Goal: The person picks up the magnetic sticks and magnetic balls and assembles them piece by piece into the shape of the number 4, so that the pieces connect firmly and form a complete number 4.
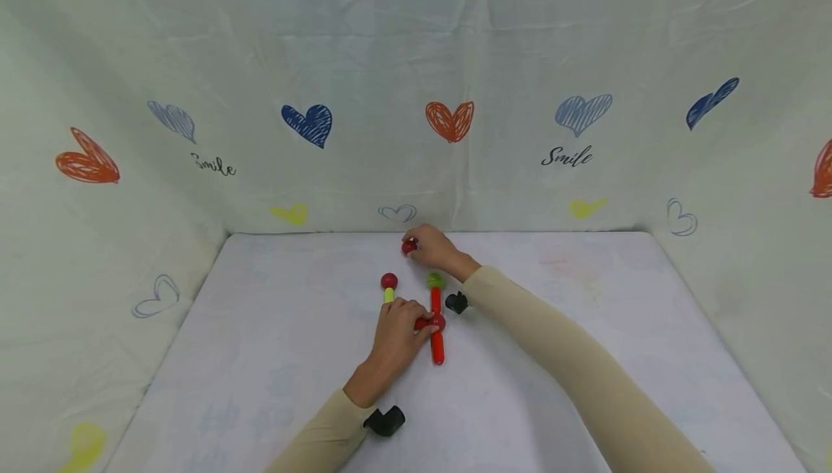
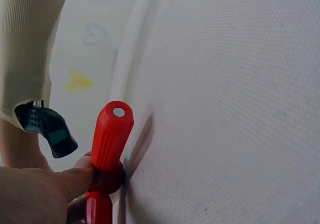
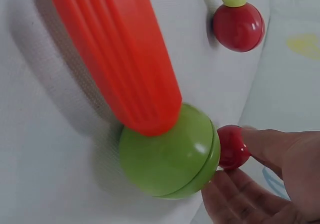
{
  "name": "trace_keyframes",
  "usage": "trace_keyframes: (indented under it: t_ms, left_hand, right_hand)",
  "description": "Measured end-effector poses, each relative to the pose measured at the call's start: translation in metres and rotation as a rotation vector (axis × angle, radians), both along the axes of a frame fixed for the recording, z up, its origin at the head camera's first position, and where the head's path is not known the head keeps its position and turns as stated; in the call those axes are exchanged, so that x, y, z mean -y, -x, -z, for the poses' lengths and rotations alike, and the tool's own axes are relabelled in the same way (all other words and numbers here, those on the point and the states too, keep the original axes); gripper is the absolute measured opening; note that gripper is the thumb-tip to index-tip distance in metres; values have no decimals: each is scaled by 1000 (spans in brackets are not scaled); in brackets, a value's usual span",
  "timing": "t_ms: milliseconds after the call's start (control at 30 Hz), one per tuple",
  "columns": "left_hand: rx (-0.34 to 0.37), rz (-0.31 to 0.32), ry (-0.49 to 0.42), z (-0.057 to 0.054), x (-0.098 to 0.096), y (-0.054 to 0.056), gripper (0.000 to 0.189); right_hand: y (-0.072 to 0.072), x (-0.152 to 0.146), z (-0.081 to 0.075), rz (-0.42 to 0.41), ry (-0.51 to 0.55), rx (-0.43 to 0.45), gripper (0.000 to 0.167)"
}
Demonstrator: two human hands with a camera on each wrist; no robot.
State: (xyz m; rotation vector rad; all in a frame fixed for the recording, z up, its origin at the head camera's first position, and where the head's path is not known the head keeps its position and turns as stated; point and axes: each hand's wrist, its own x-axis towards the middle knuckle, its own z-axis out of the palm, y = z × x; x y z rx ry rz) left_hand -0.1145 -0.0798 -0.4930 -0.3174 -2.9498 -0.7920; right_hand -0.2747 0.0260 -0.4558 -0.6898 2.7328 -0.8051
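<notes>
My left hand (image 1: 395, 336) pinches a toy made of red rods (image 1: 438, 349) joined at a red ball (image 1: 439, 322). The thumb presses close to that ball in the left wrist view, where one rod end (image 2: 118, 112) shows a silvery disc. A green ball (image 1: 435, 281) caps the toy's far end. Beyond my left fingers lies a yellow-green rod (image 1: 388, 294) tipped with a red ball (image 1: 388, 281), its near part hidden by the hand. Farther back, my right hand (image 1: 434, 248) holds a loose red ball (image 3: 233, 147) between thumb and fingers.
Everything lies on a white tabletop (image 1: 286, 357), backed by a pale curtain (image 1: 377, 47) printed with hearts. Black wrist cameras (image 1: 386, 422) sit at both sleeves; the right forearm (image 1: 559, 343) crosses the table's right half.
</notes>
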Motion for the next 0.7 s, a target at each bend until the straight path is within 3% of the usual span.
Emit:
trace_keyframes:
  t_ms: [267,700]
  left_hand:
    - [-20,10,-16,-1,-1,1,25]
    - [-12,3,-30,0,-1,0,26]
  right_hand:
    - [-5,-5,0,-18,10,19,27]
    - [-20,-36,-1,76,203,28,27]
